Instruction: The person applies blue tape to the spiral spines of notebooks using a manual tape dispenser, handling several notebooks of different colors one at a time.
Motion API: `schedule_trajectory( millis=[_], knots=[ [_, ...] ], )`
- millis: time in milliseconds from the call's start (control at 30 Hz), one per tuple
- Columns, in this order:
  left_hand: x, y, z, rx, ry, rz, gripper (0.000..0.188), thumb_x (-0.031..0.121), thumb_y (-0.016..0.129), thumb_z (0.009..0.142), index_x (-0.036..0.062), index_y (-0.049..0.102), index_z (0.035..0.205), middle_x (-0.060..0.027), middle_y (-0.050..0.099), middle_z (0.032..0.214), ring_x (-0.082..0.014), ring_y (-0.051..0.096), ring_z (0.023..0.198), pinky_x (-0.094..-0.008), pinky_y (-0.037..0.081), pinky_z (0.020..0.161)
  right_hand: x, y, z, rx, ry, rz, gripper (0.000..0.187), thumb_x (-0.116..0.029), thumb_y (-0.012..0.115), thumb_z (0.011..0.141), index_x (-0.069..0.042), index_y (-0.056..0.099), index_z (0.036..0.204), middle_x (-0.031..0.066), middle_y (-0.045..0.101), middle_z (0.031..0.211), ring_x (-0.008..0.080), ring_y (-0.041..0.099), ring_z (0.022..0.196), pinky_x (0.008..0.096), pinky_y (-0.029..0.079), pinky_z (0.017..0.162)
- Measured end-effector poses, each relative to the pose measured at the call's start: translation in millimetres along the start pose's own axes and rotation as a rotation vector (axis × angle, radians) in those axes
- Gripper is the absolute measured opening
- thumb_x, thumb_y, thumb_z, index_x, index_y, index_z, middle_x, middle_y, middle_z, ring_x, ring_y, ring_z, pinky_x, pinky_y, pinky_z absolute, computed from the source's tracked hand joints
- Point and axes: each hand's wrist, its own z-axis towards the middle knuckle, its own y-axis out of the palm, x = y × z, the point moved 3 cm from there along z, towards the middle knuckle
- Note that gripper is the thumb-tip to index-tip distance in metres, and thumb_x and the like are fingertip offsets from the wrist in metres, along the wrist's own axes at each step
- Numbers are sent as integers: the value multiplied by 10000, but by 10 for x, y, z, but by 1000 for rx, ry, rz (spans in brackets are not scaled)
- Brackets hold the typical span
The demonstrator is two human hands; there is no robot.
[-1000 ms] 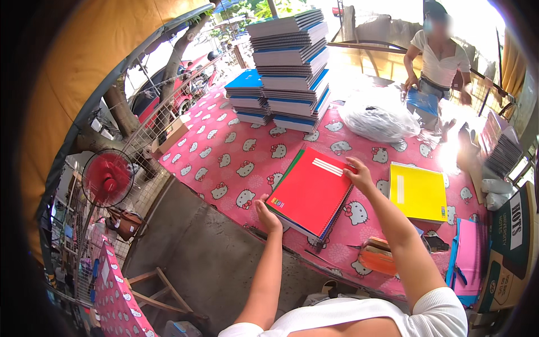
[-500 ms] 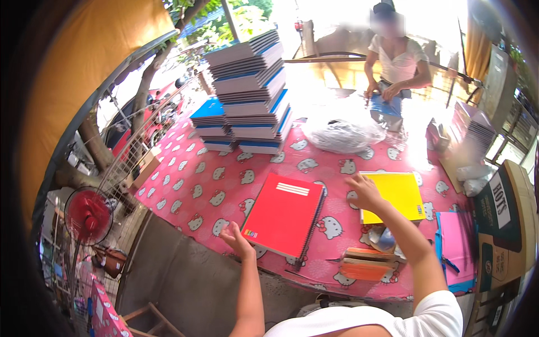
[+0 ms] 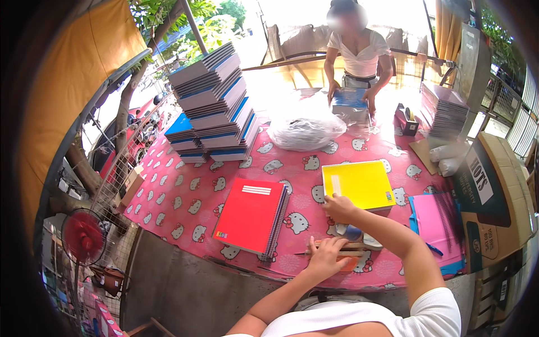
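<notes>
My right hand (image 3: 339,208) is at the near left corner of a yellow spiral notebook (image 3: 359,182), its fingers curled closed against the edge. My left hand (image 3: 327,257) rests palm down with fingers spread over a wooden block with an orange part (image 3: 347,265) near the table's front edge. A thin pointed tip sticks out left of that hand; what it belongs to is hidden. Left of both hands lies a red spiral notebook (image 3: 251,216), with more spiral edges showing beneath it. A roundish blue and white item (image 3: 352,232) sits between my hands, partly covered by my right arm.
Tall stacks of blue-covered notebooks (image 3: 216,106) stand at the back left. Clear plastic (image 3: 306,132) lies bunched mid-table. Across the table, a person (image 3: 359,56) holds a blue notebook stack. A pink sheet (image 3: 432,227) and a cardboard box (image 3: 494,208) are at the right; a red fan (image 3: 84,236) stands left.
My left hand has moved right from beside the red notebook to the wooden block. My right hand has come down to the yellow notebook's near corner. The view has shifted right.
</notes>
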Motion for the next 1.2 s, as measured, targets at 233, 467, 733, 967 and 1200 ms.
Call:
schedule_trajectory(
  millis=[233, 467, 733, 967, 1200],
  knots=[
    [167, 23, 62, 99, -31, 24, 484, 315, 726, 651, 208, 630, 1114, 18, 638, 1101, -171, 556, 1070, -601, 198, 1028, 46, 175, -118, 44, -101, -96, 230, -215, 653, 721, -47, 676, 877, 107, 626, 913, 273, 645, 811, 356, 539, 697],
    [151, -47, 128, 26, -40, 18, 466, 320, 723, 681, 210, 629, 1124, 11, 635, 1122, -185, 545, 1099, -572, 210, 1031, 324, -73, -5, -42, -144, 246, 233, -192, 617, 744, -94, 710, 934, 154, 671, 879, 305, 662, 799, 391, 531, 711],
    [31, -172, 239, -201, -169, -370, 403, 255, 714, 768, 110, 629, 1135, -64, 663, 1065, -180, 613, 1003, -462, 341, 1013, 484, -10, 94, -120, -81, 362, 311, -139, 601, 722, -155, 719, 1010, 126, 693, 898, 324, 658, 814, 409, 520, 731],
    [-276, -352, 409, -150, -443, -1048, 285, 164, 646, 888, 27, 594, 1132, -47, 634, 1053, -128, 588, 1004, -266, 474, 859, 482, -29, 51, -70, -92, 386, 306, -145, 624, 718, -148, 721, 1008, 114, 698, 918, 303, 662, 831, 395, 517, 751],
    [-425, -224, 438, 42, -399, -1144, 209, 87, 600, 906, 22, 589, 1104, -50, 619, 1051, -110, 584, 952, -247, 477, 812, 325, -103, -32, -66, -113, 290, 323, -164, 649, 732, -165, 691, 1052, 117, 641, 890, 319, 640, 812, 426, 498, 727]
  ],
)
